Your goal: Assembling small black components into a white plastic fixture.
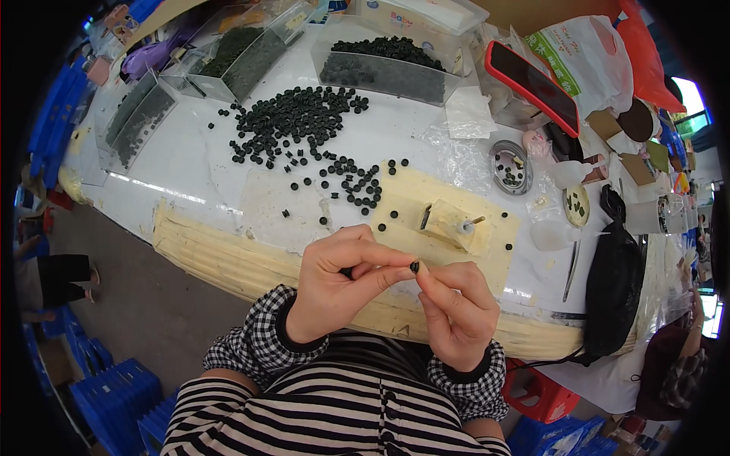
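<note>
My left hand (pixel 334 277) and my right hand (pixel 460 308) meet fingertip to fingertip in front of my chest. Between them is a small black grooved round part (pixel 414 267), pinched from the left by thumb and forefinger and from the right by the other hand's fingertips. A second dark piece (pixel 346 271) shows between the curled fingers of the left hand. Just beyond the hands, a yellowish block (pixel 455 226) with a short metal pin stands on a tape-covered board (pixel 403 186). A heap of similar black parts (pixel 293 118) spreads toward that board.
Clear bins (pixel 391 83) of black parts line the back. At right are a red-edged phone (pixel 532 87), a round metal dish (pixel 512 167), tweezers (pixel 571 271) and a black pouch (pixel 612 281). Yellow padding (pixel 220 247) covers the table's front edge. A red stool (pixel 541 391) stands below.
</note>
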`<state>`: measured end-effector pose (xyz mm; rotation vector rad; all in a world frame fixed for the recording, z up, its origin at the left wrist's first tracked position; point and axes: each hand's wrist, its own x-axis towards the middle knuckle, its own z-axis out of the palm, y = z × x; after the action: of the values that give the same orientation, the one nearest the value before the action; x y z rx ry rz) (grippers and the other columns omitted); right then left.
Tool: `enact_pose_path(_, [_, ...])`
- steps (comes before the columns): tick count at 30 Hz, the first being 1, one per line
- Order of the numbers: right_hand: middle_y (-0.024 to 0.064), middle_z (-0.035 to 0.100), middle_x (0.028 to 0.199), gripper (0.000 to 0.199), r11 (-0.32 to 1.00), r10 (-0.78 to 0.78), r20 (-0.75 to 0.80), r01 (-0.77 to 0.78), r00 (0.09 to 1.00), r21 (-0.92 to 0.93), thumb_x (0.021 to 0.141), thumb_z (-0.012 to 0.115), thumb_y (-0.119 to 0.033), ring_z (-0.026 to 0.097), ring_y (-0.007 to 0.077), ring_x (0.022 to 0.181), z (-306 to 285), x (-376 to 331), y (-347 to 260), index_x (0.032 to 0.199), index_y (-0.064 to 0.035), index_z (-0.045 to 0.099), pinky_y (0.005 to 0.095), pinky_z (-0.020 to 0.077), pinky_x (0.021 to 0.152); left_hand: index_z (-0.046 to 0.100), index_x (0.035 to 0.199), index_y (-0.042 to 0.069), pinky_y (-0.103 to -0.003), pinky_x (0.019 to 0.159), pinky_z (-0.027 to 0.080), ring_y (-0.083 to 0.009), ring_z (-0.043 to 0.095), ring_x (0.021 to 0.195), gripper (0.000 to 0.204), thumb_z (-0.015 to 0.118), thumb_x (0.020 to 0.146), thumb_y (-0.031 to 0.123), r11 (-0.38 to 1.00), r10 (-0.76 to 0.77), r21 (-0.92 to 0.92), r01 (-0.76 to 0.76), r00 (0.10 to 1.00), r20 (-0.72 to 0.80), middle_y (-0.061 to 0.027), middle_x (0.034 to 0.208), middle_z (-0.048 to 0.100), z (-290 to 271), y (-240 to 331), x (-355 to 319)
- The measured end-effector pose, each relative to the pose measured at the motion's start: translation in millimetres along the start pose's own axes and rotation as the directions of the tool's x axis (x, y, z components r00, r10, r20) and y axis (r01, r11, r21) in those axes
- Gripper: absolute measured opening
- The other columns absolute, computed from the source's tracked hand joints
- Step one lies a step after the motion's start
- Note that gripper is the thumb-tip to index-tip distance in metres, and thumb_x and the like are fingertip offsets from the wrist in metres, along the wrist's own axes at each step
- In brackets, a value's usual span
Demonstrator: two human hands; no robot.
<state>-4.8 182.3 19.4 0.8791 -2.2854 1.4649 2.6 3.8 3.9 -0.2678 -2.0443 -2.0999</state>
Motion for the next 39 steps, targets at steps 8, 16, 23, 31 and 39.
enact_pose_path(8, [0.0072,0.065,0.090,0.034,1.000,-0.004,0.014,0.004,1.000,-0.009,0.074,0.071,0.004,0.058,0.0223,0.074,-1.0,-0.5,0.7,0.107,-0.0030,0.071,0.0301,0.0473,0.064,0.075,0.095,0.005,-0.019,0.052,0.029,-0.0033,0.037,0.057,0.019,0.076,0.077,-0.001,1.000,-0.002,0.016,0.002,1.000,0.001,0.0045,0.065,0.044,-0.9,-0.3,-0.4])
enact_pose_path(16, [0.0073,0.064,0.090,0.035,1.000,-0.008,-0.014,0.008,1.000,0.001,0.073,0.072,0.005,0.058,0.0224,0.074,1.5,-1.4,0.8,0.107,-0.0025,0.071,0.0300,0.0472,0.064,0.075,0.096,0.006,-0.019,0.051,0.030,-0.0037,0.038,0.057,0.022,0.077,0.075,-0.001,0.998,0.054,0.035,-0.054,0.998,-0.013,0.0046,0.065,0.045,-0.5,-0.6,-0.1])
enact_pose_path(23, [0.0076,0.065,0.090,0.035,1.000,-0.019,-0.020,0.019,1.000,0.008,0.073,0.072,0.005,0.058,0.0220,0.073,1.5,-1.5,1.0,0.108,-0.0020,0.071,0.0300,0.0466,0.063,0.075,0.097,0.006,-0.019,0.051,0.030,-0.0039,0.038,0.057,0.024,0.078,0.074,-0.001,0.998,0.058,0.038,-0.057,0.998,-0.010,0.0045,0.065,0.046,-0.7,0.4,-0.5])
enact_pose_path(31, [0.0076,0.065,0.090,0.037,1.000,-0.017,-0.013,0.017,1.000,0.017,0.073,0.072,0.005,0.058,0.0220,0.074,1.1,-1.9,0.9,0.109,-0.0026,0.071,0.0299,0.0470,0.063,0.076,0.097,0.007,-0.019,0.051,0.030,-0.0039,0.038,0.057,0.024,0.077,0.074,-0.001,0.997,0.056,0.057,-0.056,0.998,0.002,0.0045,0.064,0.045,-1.5,0.7,-0.4])
enact_pose_path(39, [0.0073,0.065,0.091,0.036,1.000,-0.015,-0.002,0.015,1.000,0.021,0.074,0.072,0.004,0.059,0.0219,0.074,-0.1,-1.6,0.4,0.109,-0.0031,0.071,0.0298,0.0470,0.064,0.076,0.098,0.008,-0.019,0.050,0.029,-0.0037,0.038,0.056,0.024,0.077,0.075,0.000,0.997,0.057,0.055,-0.057,0.998,0.005,0.0048,0.064,0.045,-1.2,1.4,-0.7])
